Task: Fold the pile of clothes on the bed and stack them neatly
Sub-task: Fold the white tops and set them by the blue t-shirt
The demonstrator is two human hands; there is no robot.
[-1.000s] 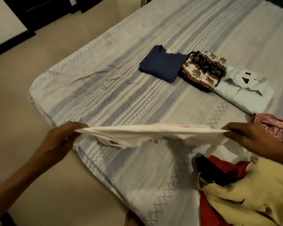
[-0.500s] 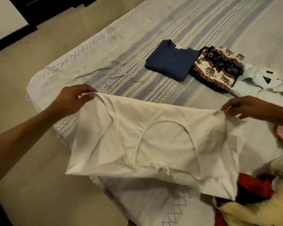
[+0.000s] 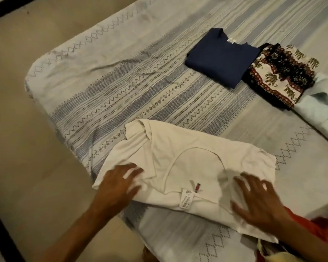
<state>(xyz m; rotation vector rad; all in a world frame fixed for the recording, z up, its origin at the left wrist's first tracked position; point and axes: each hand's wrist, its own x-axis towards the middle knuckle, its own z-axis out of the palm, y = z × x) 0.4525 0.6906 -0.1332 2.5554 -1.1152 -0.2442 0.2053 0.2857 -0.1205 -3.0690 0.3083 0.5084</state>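
- Looking down from the head camera, I see the white shirt (image 3: 187, 167) spread flat on the bed (image 3: 121, 82) near its corner, at about 6 o'clock in my view, with its neckline and care label facing up.
- My left hand (image 3: 119, 183) rests palm-down on the shirt's left part, around 7 o'clock, fingers spread apart and fairly straight, gripping nothing.
- My right hand (image 3: 257, 201) lies flat on the shirt's right part, around 5 o'clock, fingers also splayed and pressing on the cloth, with no fold of it pinched. Both hands are a little blurred, so I cannot tell how firmly they press.
- At about 1 o'clock sits a folded navy garment (image 3: 222, 57) on the bed cover.
- Just beside it, toward 2 o'clock and touching its edge, is a folded elephant-print garment (image 3: 280, 74) in black, cream and red.
- Further toward 3 o'clock, touching the print piece, lies a pale blue shirt (image 3: 322, 112), cut off by the frame edge.
- At 4 to 5 o'clock, by my right forearm, part of the unfolded pile (image 3: 322, 231) shows red and yellowish cloth; the shirt's lower right corner lies against it.
- The beige floor (image 3: 36, 148) fills the 9 o'clock side beyond the bed's edge.
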